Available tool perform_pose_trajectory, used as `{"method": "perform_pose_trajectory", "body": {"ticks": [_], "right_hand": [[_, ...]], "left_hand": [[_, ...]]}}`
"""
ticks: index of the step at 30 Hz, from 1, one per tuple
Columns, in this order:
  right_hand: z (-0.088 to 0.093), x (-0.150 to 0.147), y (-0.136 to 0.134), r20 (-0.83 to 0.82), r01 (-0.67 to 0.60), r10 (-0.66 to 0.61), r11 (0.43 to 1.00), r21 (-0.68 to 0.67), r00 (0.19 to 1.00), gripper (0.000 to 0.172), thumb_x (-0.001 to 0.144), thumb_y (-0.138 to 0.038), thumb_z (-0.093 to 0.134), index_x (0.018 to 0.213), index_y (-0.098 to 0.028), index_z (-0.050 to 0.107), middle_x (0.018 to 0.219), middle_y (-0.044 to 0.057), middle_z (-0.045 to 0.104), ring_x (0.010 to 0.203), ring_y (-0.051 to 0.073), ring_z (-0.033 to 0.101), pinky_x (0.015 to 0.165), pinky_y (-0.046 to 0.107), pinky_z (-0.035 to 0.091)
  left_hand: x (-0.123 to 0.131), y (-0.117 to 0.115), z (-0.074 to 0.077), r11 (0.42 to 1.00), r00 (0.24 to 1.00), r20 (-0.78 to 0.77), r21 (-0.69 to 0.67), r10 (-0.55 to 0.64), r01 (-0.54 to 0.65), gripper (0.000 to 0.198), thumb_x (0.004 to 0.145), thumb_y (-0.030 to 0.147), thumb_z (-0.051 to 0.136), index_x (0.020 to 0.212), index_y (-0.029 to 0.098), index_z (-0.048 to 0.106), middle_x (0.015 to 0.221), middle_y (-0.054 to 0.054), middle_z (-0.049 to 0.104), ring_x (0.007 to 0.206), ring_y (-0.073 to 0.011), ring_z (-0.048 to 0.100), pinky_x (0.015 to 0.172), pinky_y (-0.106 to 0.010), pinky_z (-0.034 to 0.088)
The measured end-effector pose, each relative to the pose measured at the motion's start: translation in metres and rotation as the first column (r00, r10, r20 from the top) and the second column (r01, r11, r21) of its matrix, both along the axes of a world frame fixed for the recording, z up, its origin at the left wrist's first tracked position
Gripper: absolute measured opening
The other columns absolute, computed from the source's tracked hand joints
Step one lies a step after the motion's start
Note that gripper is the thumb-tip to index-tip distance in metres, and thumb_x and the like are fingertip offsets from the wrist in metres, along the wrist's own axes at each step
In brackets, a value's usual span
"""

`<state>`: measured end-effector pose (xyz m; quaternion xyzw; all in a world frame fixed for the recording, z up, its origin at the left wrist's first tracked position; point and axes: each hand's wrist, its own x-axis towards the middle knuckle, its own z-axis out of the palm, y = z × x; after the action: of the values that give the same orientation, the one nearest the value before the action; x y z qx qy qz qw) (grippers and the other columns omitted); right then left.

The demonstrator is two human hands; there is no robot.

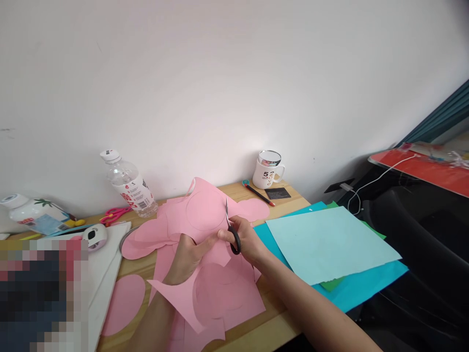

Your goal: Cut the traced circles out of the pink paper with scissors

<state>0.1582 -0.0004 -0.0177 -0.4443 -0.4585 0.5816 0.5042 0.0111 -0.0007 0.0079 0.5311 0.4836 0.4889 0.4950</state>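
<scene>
My left hand (188, 258) grips a sheet of pink paper (205, 220) and holds it raised over the wooden desk (271, 327). A circle is drawn on the sheet. My right hand (246, 238) is closed on black-handled scissors (231, 230), whose blades point up into the sheet's right edge. More pink sheets and cut pink circles (124, 302) lie flat under and around the hands.
Light blue paper (330, 242) on teal and green sheets lies to the right. At the back stand a plastic bottle (128, 186), a white mug (268, 170), a pen (258, 193) and pink scissors (114, 213). A white device (94, 237) sits left. Dark furniture is at right.
</scene>
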Motion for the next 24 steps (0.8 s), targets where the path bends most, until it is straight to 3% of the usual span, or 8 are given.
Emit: {"method": "perform_pose_trajectory", "body": {"ticks": [6, 18, 24], "right_hand": [[0.000, 0.000, 0.000, -0.047, -0.001, 0.000, 1.000, -0.014, 0.999, 0.051, 0.054, -0.049, 0.082, 0.064, -0.020, 0.041, 0.050, -0.009, 0.036, 0.046, 0.006, 0.027, 0.040, 0.020, 0.021], [0.006, -0.001, -0.002, 0.000, 0.030, -0.030, 0.998, -0.062, 1.000, 0.045, 0.052, -0.049, 0.081, 0.066, -0.018, 0.052, 0.049, -0.004, 0.050, 0.050, 0.012, 0.048, 0.044, 0.022, 0.035], [0.012, -0.001, -0.002, 0.029, 0.025, -0.023, 0.995, -0.092, 0.999, 0.043, 0.051, -0.049, 0.080, 0.059, -0.018, 0.052, 0.048, -0.002, 0.053, 0.047, 0.011, 0.047, 0.042, 0.022, 0.032]], "left_hand": [[-0.001, 0.005, -0.001, 1.000, 1.000, 0.017, -0.013, -0.006, 0.007, 0.035, 0.089, 0.034, 0.057, 0.120, 0.017, 0.055, 0.121, -0.009, 0.058, 0.102, -0.0228, 0.060, 0.084, -0.044, 0.052], [-0.008, 0.008, -0.005, 0.991, 0.995, 0.036, -0.098, -0.090, 0.093, 0.034, 0.089, 0.035, 0.056, 0.119, 0.017, 0.056, 0.121, -0.008, 0.059, 0.101, -0.0233, 0.061, 0.084, -0.043, 0.053], [-0.019, 0.008, -0.008, 0.985, 0.993, 0.020, -0.124, -0.120, 0.121, 0.022, 0.081, 0.038, 0.065, 0.086, 0.017, 0.069, 0.085, -0.002, 0.070, 0.079, -0.0228, 0.065, 0.066, -0.032, 0.052]]}}
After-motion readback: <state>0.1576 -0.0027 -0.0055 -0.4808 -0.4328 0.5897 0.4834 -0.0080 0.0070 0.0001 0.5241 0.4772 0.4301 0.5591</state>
